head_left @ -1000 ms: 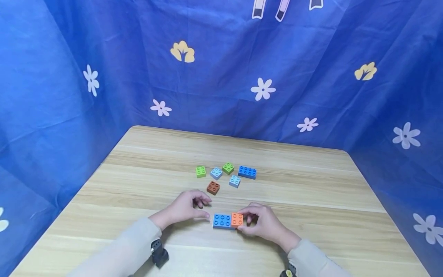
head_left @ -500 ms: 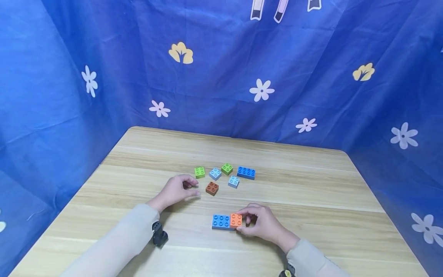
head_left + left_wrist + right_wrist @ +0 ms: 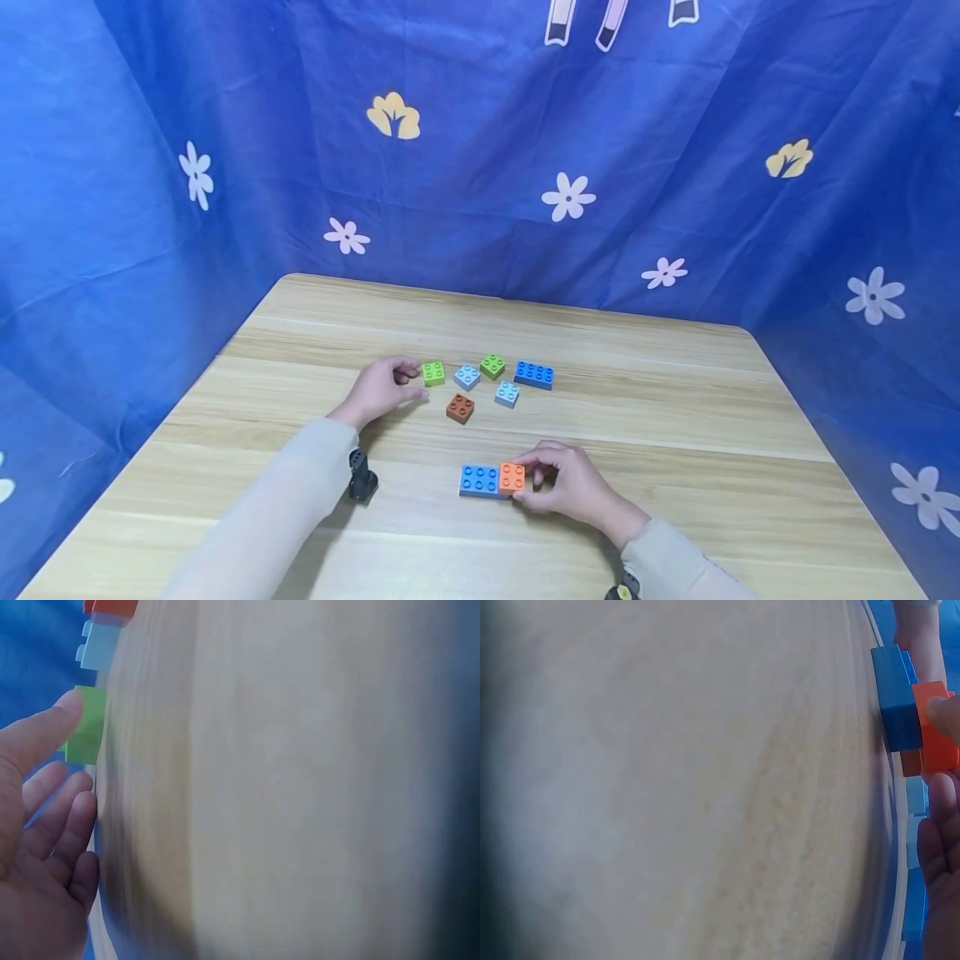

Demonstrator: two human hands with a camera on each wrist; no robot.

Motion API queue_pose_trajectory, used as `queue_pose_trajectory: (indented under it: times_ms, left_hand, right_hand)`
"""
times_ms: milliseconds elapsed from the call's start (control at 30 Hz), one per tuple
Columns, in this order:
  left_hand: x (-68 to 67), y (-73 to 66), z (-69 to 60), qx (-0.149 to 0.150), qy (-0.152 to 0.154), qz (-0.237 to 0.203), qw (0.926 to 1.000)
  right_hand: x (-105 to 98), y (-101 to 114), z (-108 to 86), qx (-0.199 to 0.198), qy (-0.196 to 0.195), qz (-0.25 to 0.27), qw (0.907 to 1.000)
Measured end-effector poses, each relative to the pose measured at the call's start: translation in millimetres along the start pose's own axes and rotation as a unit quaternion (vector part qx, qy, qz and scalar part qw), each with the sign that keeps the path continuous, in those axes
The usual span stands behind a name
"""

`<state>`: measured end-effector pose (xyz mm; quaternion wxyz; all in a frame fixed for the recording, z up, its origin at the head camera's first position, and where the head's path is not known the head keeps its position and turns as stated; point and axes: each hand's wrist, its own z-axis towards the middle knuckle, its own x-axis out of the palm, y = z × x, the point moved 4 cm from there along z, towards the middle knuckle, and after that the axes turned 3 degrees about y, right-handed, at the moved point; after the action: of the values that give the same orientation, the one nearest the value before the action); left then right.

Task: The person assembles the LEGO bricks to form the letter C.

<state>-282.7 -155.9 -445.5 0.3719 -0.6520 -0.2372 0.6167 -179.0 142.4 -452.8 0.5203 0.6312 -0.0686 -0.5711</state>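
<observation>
My left hand (image 3: 378,387) is beside a lime green brick (image 3: 432,373), its thumb and fingers apart. In the left wrist view the thumb overlaps the front of that green brick (image 3: 88,726); whether it touches cannot be told. My right hand (image 3: 566,483) pinches an orange brick (image 3: 512,477) between thumb and fingers. That orange brick sits on the right end of a blue brick (image 3: 478,481), studs up. The right wrist view shows the thumb against the side of the orange brick (image 3: 930,742), which overhangs the blue one (image 3: 897,697).
Beyond the hands lie a brown brick (image 3: 460,408), two light blue bricks (image 3: 467,377), a second green brick (image 3: 492,365) and a long blue brick (image 3: 534,374). They rest on a wooden table (image 3: 637,392), with a blue curtain (image 3: 480,167) around it.
My left hand has moved away from the blue brick, leftward and farther up the table, to the left green brick. The right hand keeps its hold on the orange brick, nearly still.
</observation>
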Motion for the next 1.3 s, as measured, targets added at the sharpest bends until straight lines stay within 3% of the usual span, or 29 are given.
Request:
queue_pose_trajectory:
  times_ms: [333, 533, 700, 900, 1300]
  left_hand:
    - [4.1, -10.4, 8.8, -0.003, 0.006, 0.028, 0.9996]
    - [6.6, -7.4, 12.8, -0.005, -0.003, 0.047, 0.9989]
    - [6.2, -4.2, 11.1, -0.002, -0.006, 0.030, 0.9995]
    - [4.4, -7.3, -1.5, 0.026, 0.000, 0.009, 0.9996]
    - [8.1, -19.5, -44.1, 0.091, 0.011, -0.009, 0.9957]
  right_hand:
    - [0.0, -0.5, -0.3, 0.004, 0.004, 0.010, 0.9999]
    - [-0.2, -0.6, -0.5, 0.005, 0.004, 0.005, 1.0000]
    - [0.1, -2.0, -0.7, 0.000, 0.000, -0.001, 1.0000]
    - [-0.2, -2.2, -0.8, -0.003, -0.002, -0.003, 1.0000]
    - [-0.2, -2.2, -0.8, 0.002, 0.002, 0.002, 1.0000]
